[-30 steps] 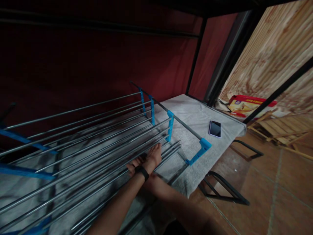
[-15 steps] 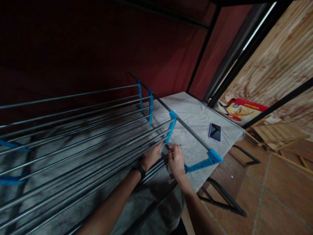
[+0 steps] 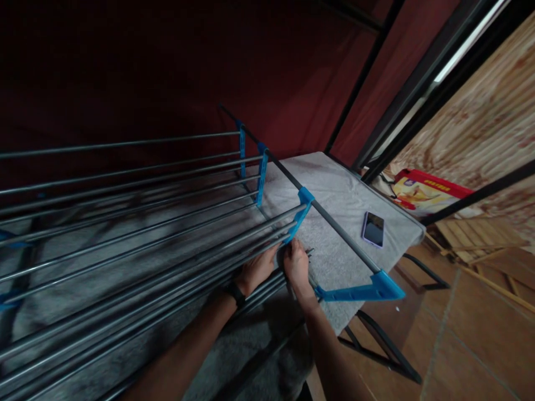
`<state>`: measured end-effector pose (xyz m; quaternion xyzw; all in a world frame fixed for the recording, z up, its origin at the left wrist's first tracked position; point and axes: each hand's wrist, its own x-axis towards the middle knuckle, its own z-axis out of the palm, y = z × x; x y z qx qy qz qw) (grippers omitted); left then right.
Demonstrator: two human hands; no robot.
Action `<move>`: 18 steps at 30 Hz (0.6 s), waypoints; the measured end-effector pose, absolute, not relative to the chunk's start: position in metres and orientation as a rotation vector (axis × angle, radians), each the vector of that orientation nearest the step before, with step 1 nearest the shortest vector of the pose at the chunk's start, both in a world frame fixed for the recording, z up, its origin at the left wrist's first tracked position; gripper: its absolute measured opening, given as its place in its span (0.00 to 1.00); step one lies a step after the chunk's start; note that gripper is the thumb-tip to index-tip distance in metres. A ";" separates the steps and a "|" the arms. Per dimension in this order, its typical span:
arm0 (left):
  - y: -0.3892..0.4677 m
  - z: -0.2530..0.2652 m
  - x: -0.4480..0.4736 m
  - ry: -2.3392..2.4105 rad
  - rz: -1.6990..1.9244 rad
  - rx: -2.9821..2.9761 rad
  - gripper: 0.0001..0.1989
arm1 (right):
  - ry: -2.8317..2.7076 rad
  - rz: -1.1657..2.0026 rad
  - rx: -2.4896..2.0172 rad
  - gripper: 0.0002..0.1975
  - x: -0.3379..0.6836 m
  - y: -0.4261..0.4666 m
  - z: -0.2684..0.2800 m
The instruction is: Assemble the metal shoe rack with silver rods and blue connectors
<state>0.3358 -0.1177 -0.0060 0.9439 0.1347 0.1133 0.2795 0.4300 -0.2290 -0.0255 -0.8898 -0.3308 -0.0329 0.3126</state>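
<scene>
A drying rack (image 3: 225,244) of grey metal rods and blue plastic brackets stretches across the grey-covered table. My left hand (image 3: 258,270), with a dark band on the wrist, is closed at the right end of the lower rods; its fingertips are partly hidden. Close beside it, my right hand (image 3: 296,266) has its fingers curled in at the lower end of a blue bracket (image 3: 298,218). What its fingertips hold is hidden. Small dark slender pieces (image 3: 310,253) show just right of that hand. A longer blue end piece (image 3: 363,291) sits on the crossbar (image 3: 340,231) nearer me.
A phone (image 3: 373,229) lies on the grey cloth (image 3: 334,186) to the right. Beyond the table are a red and yellow box (image 3: 430,192) and wooden slats (image 3: 480,236) on the tiled floor. A dark red wall (image 3: 167,72) stands behind the rack.
My right hand has shifted closer to the bracket's lower end, and its fingers are now tucked in there. The left hand stays at the rods. The view has shifted slightly.
</scene>
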 end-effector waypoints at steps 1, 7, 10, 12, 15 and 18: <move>-0.117 -0.006 0.336 0.355 0.313 2.528 0.32 | -0.873 -0.078 -2.373 0.18 0.429 -0.229 -0.025; -0.114 -0.006 0.336 0.319 0.336 2.471 0.31 | -0.872 -0.118 -2.412 0.16 0.429 -0.228 -0.028; -0.114 -0.007 0.336 0.304 0.343 2.462 0.30 | -0.871 -0.160 -2.409 0.13 0.430 -0.228 -0.031; -0.114 -0.007 0.336 0.301 0.351 2.442 0.28 | -0.872 -0.168 -2.416 0.13 0.430 -0.228 -0.031; -0.113 -0.009 0.337 0.323 0.368 2.414 0.26 | -0.885 -0.162 -2.414 0.14 0.429 -0.228 -0.030; -0.112 -0.011 0.338 0.312 0.389 2.419 0.26 | -0.877 -0.141 -2.415 0.15 0.428 -0.228 -0.028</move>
